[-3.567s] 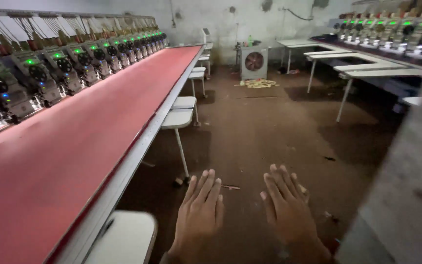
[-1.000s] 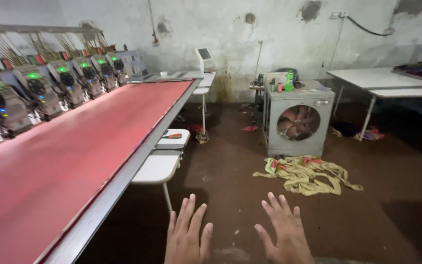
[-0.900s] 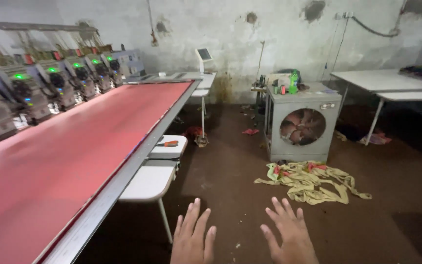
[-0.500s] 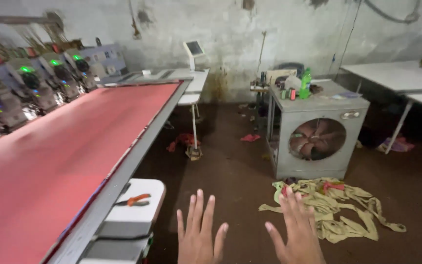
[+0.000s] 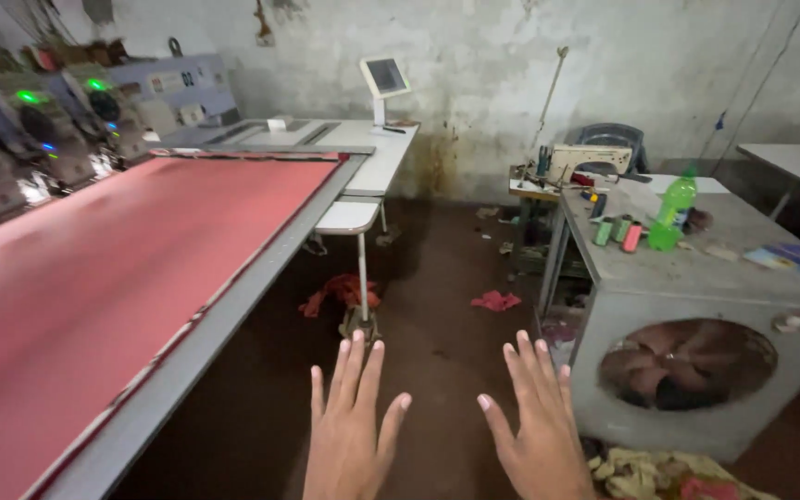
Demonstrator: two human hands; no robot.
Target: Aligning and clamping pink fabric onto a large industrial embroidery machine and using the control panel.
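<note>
Left hand (image 5: pixel 349 435) and right hand (image 5: pixel 534 431) are spread flat, palms down, empty, in the air over the brown floor (image 5: pixel 437 315), now closer to the grey fan box (image 5: pixel 696 361) than half a second ago. Red cloth (image 5: pixel 113 268) covers the long surface (image 5: pixel 233 315) at left. The stained wall (image 5: pixel 511 83), small screen (image 5: pixel 386 76) and green bottle (image 5: pixel 673 208) appear nearer.

Left of my left grip I see the long table (image 5: pixel 233 306) under red fabric (image 5: pixel 113 268), while ahead of both grips the brown floor (image 5: pixel 437 324) carries red cloth scraps (image 5: pixel 495 300) and a rag heap (image 5: pixel 659 472).
</note>
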